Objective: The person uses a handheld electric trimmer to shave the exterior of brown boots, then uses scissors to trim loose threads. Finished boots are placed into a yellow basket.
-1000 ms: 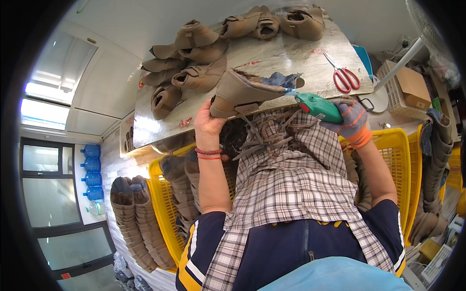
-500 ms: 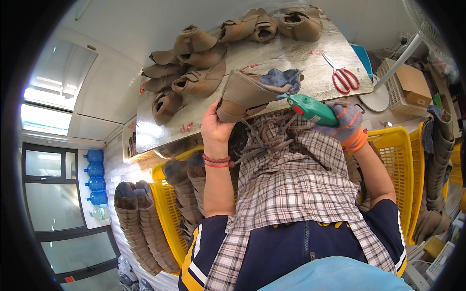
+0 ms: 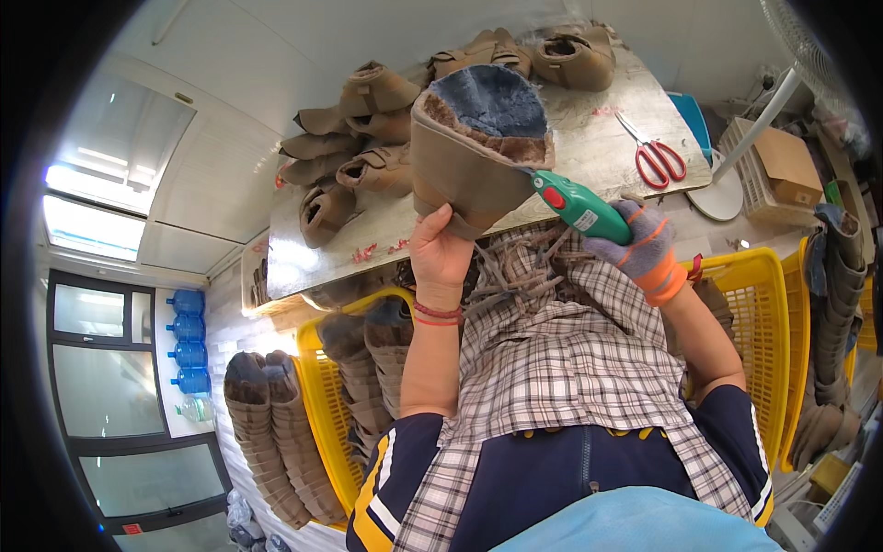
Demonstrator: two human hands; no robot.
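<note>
My bare left hand [image 3: 441, 250] grips a tan shoe upper [image 3: 469, 179] from below and holds it up over the table's near edge. Its opening faces up and shows a dark blue and brown fleecy lining [image 3: 487, 99]. In a grey and orange glove, my right hand [image 3: 644, 247] is closed round green electric scissors [image 3: 581, 208] with a red button. Their tip meets the lined rim at the upper's right side; the blade itself is mostly hidden. Brown trimmed strips [image 3: 520, 276] lie in a heap on my checked apron [image 3: 561, 359].
On the worn table [image 3: 589, 129] stand several more tan uppers [image 3: 377, 92], with red-handled scissors [image 3: 658, 161] at the right. Yellow baskets [image 3: 750, 294] flank me. Stacked uppers [image 3: 267, 423] fill the left side. A fan [image 3: 809, 46] stands at the far right.
The upper has been raised and turned, so its lined opening now faces up. My left hand has shifted right; the electric scissors stay at its rim. My view has shifted slightly.
</note>
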